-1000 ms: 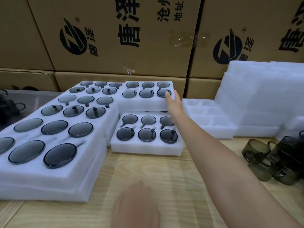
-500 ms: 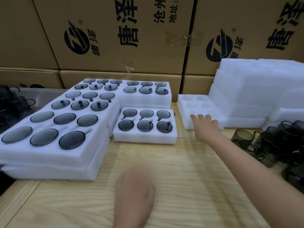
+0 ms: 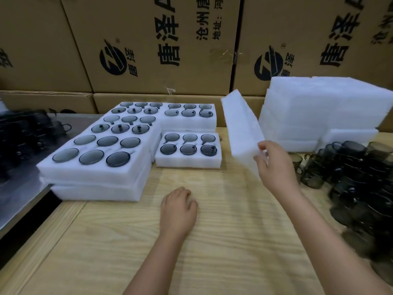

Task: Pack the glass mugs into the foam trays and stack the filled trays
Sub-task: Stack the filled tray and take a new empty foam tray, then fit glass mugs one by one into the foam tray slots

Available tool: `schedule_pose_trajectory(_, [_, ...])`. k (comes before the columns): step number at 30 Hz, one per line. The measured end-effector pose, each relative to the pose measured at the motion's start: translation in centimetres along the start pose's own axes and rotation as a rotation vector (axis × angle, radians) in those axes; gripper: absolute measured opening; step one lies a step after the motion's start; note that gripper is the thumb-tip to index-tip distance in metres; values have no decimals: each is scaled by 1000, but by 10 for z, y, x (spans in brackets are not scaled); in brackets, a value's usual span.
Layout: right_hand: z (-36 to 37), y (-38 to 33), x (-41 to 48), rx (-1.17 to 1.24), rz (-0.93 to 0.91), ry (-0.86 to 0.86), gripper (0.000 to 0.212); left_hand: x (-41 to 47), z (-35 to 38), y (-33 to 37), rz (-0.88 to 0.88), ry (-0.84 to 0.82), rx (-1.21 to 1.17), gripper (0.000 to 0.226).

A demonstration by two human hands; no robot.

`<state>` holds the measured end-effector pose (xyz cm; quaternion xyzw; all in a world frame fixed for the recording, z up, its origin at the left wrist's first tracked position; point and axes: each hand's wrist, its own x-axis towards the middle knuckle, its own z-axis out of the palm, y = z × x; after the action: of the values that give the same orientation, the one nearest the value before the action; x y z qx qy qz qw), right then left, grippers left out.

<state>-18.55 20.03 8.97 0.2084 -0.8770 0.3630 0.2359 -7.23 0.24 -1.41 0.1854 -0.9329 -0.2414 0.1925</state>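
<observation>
Foam tray (image 3: 240, 133), white, is held up on edge and tilted, its far end raised toward the cardboard boxes (image 3: 159, 39) and its near corner low over the wooden counter (image 3: 212, 241). The right grip (image 3: 276, 167) is closed on that near corner, thumb on the face turned to the camera and fingers curled behind the edge. The left grip (image 3: 178, 209) lies on the counter nearer the person, fingers loosely curled, holding nothing. Just left of the lifted tray sits a filled tray (image 3: 188, 162) with six dark glass mugs (image 3: 188, 149) seated in its pockets, two rows of three. Behind it a rear tray (image 3: 189, 124), also holding six mugs, sits higher. To the left a long stack of filled trays (image 3: 95, 173) shows rows of three and at least two layers. At the right edge of the counter a pile of loose mugs (image 3: 350, 167), smoky and dark, lies heaped near the right forearm. Behind that pile a tall stack of white foam (image 3: 319, 107) stands against the boxes. At far left a metal surface (image 3: 21, 188) carries more dark mugs (image 3: 32, 133), too blurred to count.
</observation>
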Motion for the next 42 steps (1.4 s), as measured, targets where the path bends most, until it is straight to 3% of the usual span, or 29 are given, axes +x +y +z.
schedule_pose_trajectory(4, [-28,-7,-92,89,-153,14,37,-8,-13,-1,-251,-59,-635,42])
schedule_pose_trajectory(7, [-43,1,-135,169,-215,-83,47,-19,-25,-4,-407,50,-1082,32])
schedule_pose_trajectory(10, [-50,10,-159,273,-186,-176,53,-27,-39,-10,-486,108,-1204,36])
schedule_pose_trajectory(13, [-51,26,-172,314,-123,-243,57,-41,-48,-10,-523,14,-1394,38])
schedule_pose_trajectory(15, [-49,36,-174,353,-46,-245,68,-54,-52,-7,-450,-34,-1354,32])
schedule_pose_trajectory(17, [-49,44,-175,415,20,-234,76,-62,-49,-5,-346,-63,-1154,30])
schedule_pose_trajectory(22, [-56,58,-177,517,112,-151,64,-54,-41,-3,-166,-167,-823,18])
schedule_pose_trajectory(25, [-53,58,-179,490,146,-87,63,-51,-32,-3,-252,-72,-934,33])
schedule_pose_trajectory(27, [-50,55,-181,454,151,-70,63,-51,-30,-1,-322,-57,-958,30])
schedule_pose_trajectory(33, [-52,42,-177,377,69,-121,65,-55,-41,-3,-133,-403,-1163,34])
schedule_pose_trajectory(35, [-58,37,-171,291,59,-109,66,-58,-42,-3,-89,-413,-1155,43])
schedule_pose_trajectory(39, [-90,42,-146,-84,159,246,38,-61,-39,0,-97,-301,-1171,40])
schedule_pose_trajectory(42, [-113,50,-124,-349,312,204,35,-63,-32,-2,-129,-269,-1143,36])
